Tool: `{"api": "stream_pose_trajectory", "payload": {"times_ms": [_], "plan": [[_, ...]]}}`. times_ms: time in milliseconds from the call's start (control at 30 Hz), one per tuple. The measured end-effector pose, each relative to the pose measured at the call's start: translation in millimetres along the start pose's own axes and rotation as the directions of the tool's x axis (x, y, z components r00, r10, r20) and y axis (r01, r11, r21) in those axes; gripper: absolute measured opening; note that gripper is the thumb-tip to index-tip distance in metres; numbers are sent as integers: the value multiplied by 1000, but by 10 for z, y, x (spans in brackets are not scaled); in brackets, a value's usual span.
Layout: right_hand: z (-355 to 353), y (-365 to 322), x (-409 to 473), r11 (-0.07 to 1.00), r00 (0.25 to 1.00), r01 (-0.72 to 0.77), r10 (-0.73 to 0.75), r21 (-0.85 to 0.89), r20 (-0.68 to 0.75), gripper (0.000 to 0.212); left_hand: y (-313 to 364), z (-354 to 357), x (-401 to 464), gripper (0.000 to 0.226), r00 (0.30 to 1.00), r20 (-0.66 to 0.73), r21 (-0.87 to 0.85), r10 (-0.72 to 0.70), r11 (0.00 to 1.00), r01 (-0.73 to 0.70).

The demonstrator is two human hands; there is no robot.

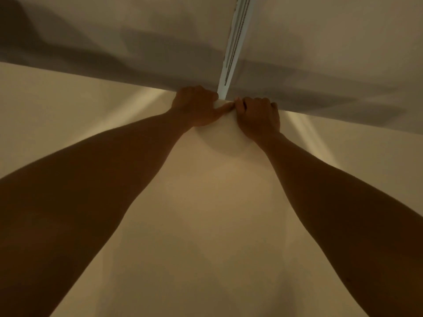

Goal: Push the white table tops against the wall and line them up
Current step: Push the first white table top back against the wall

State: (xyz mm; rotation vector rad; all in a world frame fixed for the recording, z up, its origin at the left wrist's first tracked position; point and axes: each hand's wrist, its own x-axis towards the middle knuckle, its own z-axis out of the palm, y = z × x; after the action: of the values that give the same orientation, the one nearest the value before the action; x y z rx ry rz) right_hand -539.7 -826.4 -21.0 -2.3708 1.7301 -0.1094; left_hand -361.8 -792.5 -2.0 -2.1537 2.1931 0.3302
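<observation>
A white table top [212,213] filled the lower part of the head view, running from the left edge to the right, and its far edge lay against the wall [114,30]. No brand, label or writing could be read anywhere on it. From the lower left a bare forearm reached across the surface to the left hand [196,106], which gripped the far edge of the table top, fingers curled over it and the thumb lying flat on top, pointing to the right. Just beside it, with thumbs nearly touching, the right hand [259,116] clamped the same edge, its fingers bent over the rim. Between and above the two hands a pale ridged strip [235,42] ran up the wall, meeting the table edge at the gap between the hands. Grey shadows crossed the wall above the edge on both sides.
</observation>
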Motion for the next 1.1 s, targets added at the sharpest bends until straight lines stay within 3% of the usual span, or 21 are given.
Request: {"api": "stream_pose_trajectory", "payload": {"times_ms": [300, 433, 533, 700, 900, 1100], "plan": [[42, 27, 159, 1000, 996, -30, 30, -1, -82, 54, -7, 36, 205, 76, 998, -57, 9, -4, 1000, 5], [63, 7, 117, 992, 984, -89, 75, -85, -159, 52, 32, 143, 137, 76, 995, -53, -33, -82, 996, 81], [89, -113, 6, 980, 976, -183, 173, -73, -130, 49, 49, 209, -40, 76, 992, -67, -38, -107, 994, 104], [216, -283, -624, 996, 991, -90, 88, -9, -99, 59, 112, 389, -696, 67, 995, -97, -11, -10, 1000, 9], [248, -447, -1473, 997, 993, -74, 75, 12, -88, 57, 309, 503, -1464, 69, 994, -99, -1, -41, 999, 41], [324, -577, -2114, 996, 992, -93, 94, 10, -82, 56, 502, 508, -2020, 65, 999, 15, -53, -46, 998, 47]]}}
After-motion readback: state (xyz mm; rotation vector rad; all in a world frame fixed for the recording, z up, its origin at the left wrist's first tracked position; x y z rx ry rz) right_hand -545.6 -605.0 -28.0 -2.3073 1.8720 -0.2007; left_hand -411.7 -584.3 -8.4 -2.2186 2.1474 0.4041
